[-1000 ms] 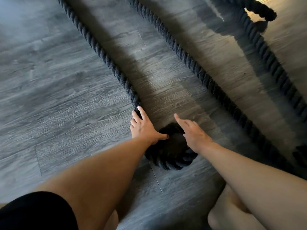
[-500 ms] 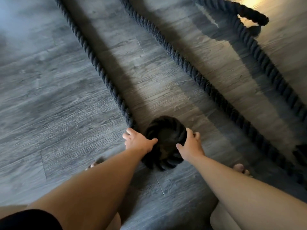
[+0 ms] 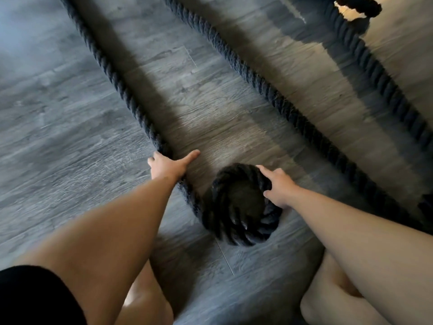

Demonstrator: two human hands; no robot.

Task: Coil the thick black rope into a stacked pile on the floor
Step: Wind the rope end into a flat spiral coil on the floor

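left hand (image 3: 169, 166) grip: fingers curled over rope (image 3: 121, 90), thumb out | right hand (image 3: 278, 186) grip: clasps coil (image 3: 239, 207) at far-right rim | coil lies on floor (image 3: 58, 137)

Coil (image 3: 241, 207) sits on the floor (image 3: 58, 137), just ahead of the knees. Right hand (image 3: 278, 186) grips its right rim, fingers over the top. From the coil's left side the rope (image 3: 112, 73) runs away up-left, and the left hand (image 3: 167, 166) grips it just beyond the coil. Two more strands lie off to the right, on the same slant
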